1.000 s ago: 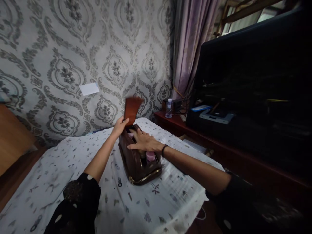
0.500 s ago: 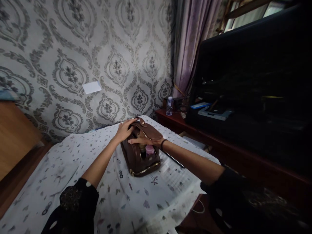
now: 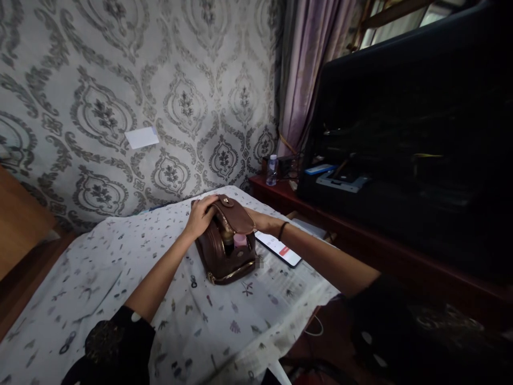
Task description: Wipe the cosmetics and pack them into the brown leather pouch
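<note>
A brown leather-look bag [image 3: 224, 259] with gold zips sits on the patterned white cloth [image 3: 160, 278]. Its top flap [image 3: 239, 218] is partly raised, and through the gap shows a pink round item [image 3: 240, 240] beside something dark gold. My left hand [image 3: 200, 216] grips the bag's far left top edge, fingers closed over the flap's base. On the other side, my right hand [image 3: 262, 220] reaches behind the flap; its fingers are hidden there. Below my right wrist lies a smartphone [image 3: 282, 250] with its screen lit.
Right of the cloth runs a dark red cabinet [image 3: 260, 184] carrying a clear bottle [image 3: 271, 172]. A large black screen [image 3: 401, 123] stands on it, with a blue and grey item [image 3: 342, 181] in front. A wooden panel [image 3: 24, 219] is at left; patterned wall behind.
My right hand has come out of the bag's opening and moved to the right, behind the flap. The flap sits lower over the opening. More of the phone shows, its screen lit.
</note>
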`<act>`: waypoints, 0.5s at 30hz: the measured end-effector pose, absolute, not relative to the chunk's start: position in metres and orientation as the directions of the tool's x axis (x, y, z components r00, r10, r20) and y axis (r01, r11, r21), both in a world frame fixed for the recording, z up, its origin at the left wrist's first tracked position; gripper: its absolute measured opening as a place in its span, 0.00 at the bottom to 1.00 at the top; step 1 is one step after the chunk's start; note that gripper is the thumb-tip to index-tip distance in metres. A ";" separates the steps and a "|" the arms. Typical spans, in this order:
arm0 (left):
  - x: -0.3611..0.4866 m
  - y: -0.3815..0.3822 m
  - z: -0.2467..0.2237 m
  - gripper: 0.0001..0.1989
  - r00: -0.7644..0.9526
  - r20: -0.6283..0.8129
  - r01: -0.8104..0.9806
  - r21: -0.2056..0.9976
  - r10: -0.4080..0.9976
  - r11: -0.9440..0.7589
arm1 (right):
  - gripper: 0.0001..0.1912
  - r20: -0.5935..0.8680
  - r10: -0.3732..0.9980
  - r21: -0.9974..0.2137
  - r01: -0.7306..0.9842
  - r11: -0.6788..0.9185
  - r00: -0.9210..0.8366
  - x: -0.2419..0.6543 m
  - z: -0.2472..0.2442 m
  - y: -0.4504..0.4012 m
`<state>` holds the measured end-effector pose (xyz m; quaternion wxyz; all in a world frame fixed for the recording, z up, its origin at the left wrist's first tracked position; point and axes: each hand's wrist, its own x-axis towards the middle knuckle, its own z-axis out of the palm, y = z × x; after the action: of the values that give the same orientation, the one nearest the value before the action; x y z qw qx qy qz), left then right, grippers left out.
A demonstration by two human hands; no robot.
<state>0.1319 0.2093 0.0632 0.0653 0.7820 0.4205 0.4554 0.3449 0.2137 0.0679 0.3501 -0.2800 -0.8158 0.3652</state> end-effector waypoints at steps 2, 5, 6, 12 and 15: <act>0.131 0.206 0.065 0.18 0.259 0.664 0.593 0.464 0.701 -0.658 | 0.27 0.307 0.751 -0.888 0.108 0.448 -0.584 0.348 0.057 0.216; 0.131 0.202 0.066 0.18 0.298 0.668 0.576 0.444 0.682 -0.686 | 0.25 0.271 0.795 -0.946 0.001 0.323 -0.543 0.346 0.051 0.213; 0.130 0.202 0.066 0.18 0.305 0.663 0.571 0.447 0.684 -0.688 | 0.25 0.262 0.807 -0.955 -0.022 0.296 -0.529 0.344 0.051 0.211; 0.128 0.197 0.060 0.18 0.274 0.645 0.577 0.483 0.713 -0.658 | 0.20 0.117 0.873 -0.990 -0.126 0.065 -0.474 0.333 0.057 0.206; 0.127 0.194 0.057 0.18 0.274 0.657 0.587 0.464 0.702 -0.664 | 0.21 0.056 0.899 -0.986 -0.165 -0.018 -0.434 0.331 0.060 0.204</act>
<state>0.1274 0.1938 0.0567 0.0647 0.7955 0.4049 0.4460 0.3310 0.2044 0.0596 0.4196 -0.3273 -0.5610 0.6341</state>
